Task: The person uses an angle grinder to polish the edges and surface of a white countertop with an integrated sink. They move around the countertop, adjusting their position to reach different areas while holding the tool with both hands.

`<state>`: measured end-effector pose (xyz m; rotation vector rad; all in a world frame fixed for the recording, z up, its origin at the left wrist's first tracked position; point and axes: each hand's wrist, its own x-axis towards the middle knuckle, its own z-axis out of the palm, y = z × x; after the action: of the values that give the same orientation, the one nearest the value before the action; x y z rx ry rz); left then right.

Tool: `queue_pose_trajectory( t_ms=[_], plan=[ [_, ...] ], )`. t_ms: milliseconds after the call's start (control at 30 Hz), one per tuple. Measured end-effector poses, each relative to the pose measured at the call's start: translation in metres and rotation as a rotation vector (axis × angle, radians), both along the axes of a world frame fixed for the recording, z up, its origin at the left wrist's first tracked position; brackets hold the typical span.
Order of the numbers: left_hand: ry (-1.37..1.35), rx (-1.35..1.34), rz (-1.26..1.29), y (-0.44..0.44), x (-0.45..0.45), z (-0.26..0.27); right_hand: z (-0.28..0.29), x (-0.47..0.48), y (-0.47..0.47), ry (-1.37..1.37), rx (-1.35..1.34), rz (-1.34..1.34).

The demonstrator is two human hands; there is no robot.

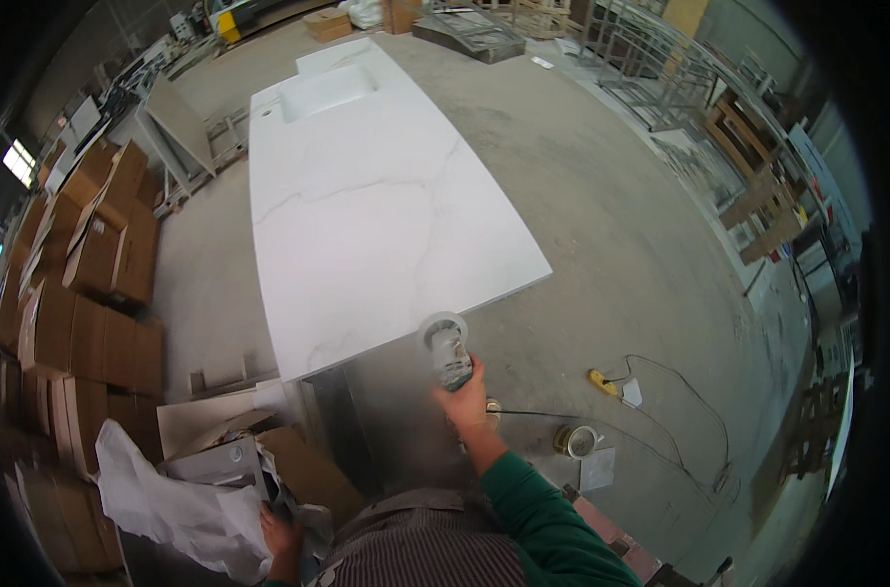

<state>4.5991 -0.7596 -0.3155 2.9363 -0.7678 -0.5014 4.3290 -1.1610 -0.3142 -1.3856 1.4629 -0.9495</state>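
My right hand (465, 400) grips an angle grinder (450, 363). Its round grey disc (445, 323) is at the near edge of a white stone countertop (364, 242) with grey veining; contact is hard to make out. The slab has a recessed sink basin (331, 92) and a small hole at its far end. At the lower left, my left hand (282, 532) rests against a grey panel-like item (224, 464) in an opened cardboard box (313, 469). White wrapping sheet (184, 513) hangs over that item. My left fingers are partly hidden, so their grip is unclear.
Stacked cardboard boxes (89, 337) line the left side. A power cord (657, 422) trails over the concrete floor on the right, near a yellow socket block (601, 381), a white mask-like item (632, 393) and an open tin (578, 442). Metal frames (635, 81) stand at the far right.
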Motion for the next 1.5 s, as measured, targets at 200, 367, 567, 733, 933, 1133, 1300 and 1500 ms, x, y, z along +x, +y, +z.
queue_pose_trajectory(
  t_ms=[200, 367, 567, 733, 933, 1133, 1300, 1500],
  plan=[
    [0.037, 0.045, 0.093, -0.003, 0.005, -0.002, 0.000, -0.038, -0.032, -0.135, 0.045, -0.117],
    [-0.029, 0.027, 0.061, 0.017, 0.025, -0.032, -0.008, -0.068, -0.062, -0.189, 0.036, -0.195],
    [-0.364, 0.279, -0.451, 0.044, 0.052, -0.065, -0.012, -0.105, -0.101, -0.251, 0.009, -0.339],
    [-0.136, 0.048, -0.213, -0.038, 0.023, -0.018, -0.005, -0.141, -0.145, -0.204, -0.035, -0.427],
    [-0.214, -0.387, -0.554, -0.240, -0.009, 0.059, 0.007, -0.154, -0.141, -0.260, -0.055, -0.490],
    [-0.265, -0.086, -0.715, -0.366, -0.018, 0.072, 0.026, -0.117, -0.056, 0.043, 0.026, 0.150],
    [-0.243, 0.015, -0.690, -0.371, -0.005, 0.062, 0.029, -0.068, -0.035, 0.096, -0.181, 0.404],
    [-0.250, -0.011, -0.699, -0.367, 0.003, 0.055, 0.021, -0.037, -0.029, 0.099, -0.273, 0.410]
  ],
)
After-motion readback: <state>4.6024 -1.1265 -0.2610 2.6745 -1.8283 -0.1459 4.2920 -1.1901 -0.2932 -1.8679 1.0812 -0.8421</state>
